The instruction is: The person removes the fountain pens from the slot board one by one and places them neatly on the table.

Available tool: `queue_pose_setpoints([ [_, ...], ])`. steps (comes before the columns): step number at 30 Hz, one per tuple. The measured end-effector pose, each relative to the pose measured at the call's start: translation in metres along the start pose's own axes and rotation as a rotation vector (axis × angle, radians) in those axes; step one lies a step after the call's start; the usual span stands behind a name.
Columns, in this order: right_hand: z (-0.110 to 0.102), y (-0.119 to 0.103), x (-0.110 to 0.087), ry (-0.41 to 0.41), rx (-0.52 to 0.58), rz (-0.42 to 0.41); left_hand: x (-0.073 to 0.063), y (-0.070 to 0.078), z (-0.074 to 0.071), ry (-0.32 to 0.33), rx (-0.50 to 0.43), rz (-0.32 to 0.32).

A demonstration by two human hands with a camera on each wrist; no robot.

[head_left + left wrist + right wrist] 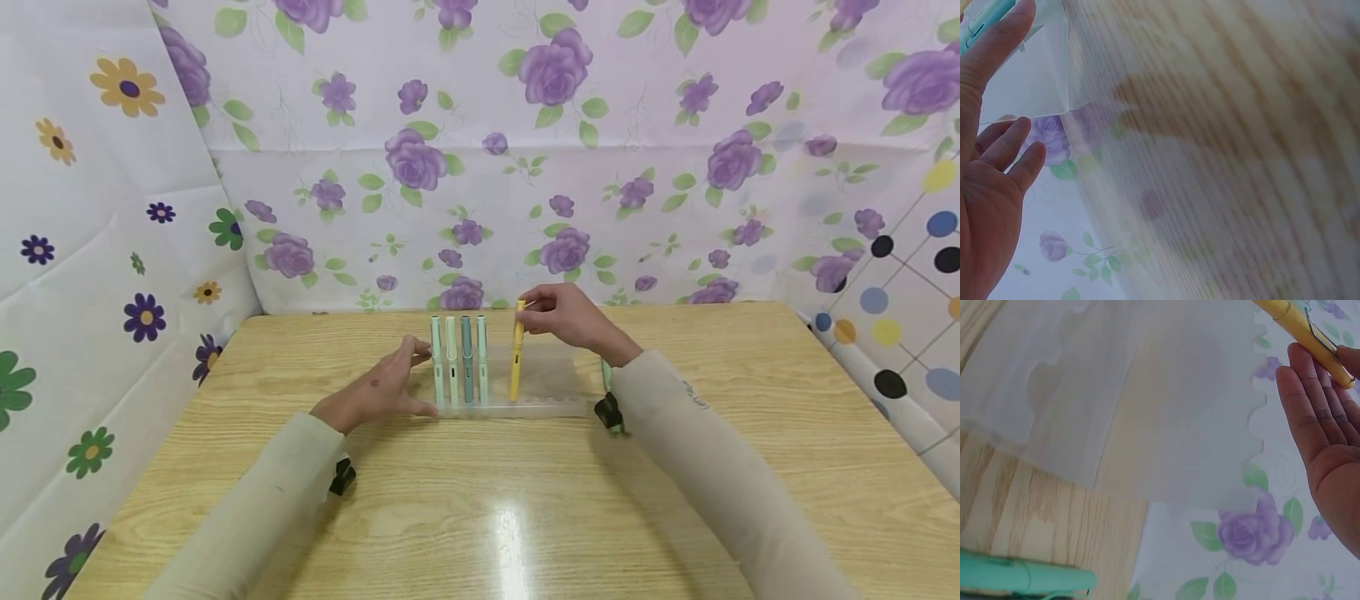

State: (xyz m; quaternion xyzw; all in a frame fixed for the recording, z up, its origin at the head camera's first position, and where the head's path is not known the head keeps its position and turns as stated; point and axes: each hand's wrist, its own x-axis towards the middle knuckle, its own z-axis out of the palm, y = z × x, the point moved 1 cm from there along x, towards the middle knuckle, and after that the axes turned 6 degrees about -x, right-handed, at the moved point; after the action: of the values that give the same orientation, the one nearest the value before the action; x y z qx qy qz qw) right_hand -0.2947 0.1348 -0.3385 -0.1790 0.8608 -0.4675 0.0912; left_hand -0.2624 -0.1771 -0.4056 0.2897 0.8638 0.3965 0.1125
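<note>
A clear plastic pen stand (555, 409) with notched edges stands on the table. On its left half lean several capped pens: a mint pen (438, 375), a pale green pen (453, 375), a blue-grey pen (468, 371) and another light mint pen (482, 375). My right hand (562, 313) pinches a yellow pen (515, 375) near its cap end, holding it nearly upright at the stand, right of the others with a gap between. At the stand's left end, my left hand (386, 385) holds it, thumb at the front, fingers toward the back.
A green pen (1029, 575) lies on the wooden table (420, 500) beyond the stand's right end, partly hidden by my right sleeve (705, 442) in the head view. Floral sheeting (480, 208) rises behind the table. Dark wrist cameras hang under both sleeves.
</note>
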Motion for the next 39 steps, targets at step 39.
queue_pose_setpoints([
  [39,-0.089,0.063,-0.069,0.056,-0.094,0.134,0.002,0.0,0.0,0.007,0.013,-0.032],
])
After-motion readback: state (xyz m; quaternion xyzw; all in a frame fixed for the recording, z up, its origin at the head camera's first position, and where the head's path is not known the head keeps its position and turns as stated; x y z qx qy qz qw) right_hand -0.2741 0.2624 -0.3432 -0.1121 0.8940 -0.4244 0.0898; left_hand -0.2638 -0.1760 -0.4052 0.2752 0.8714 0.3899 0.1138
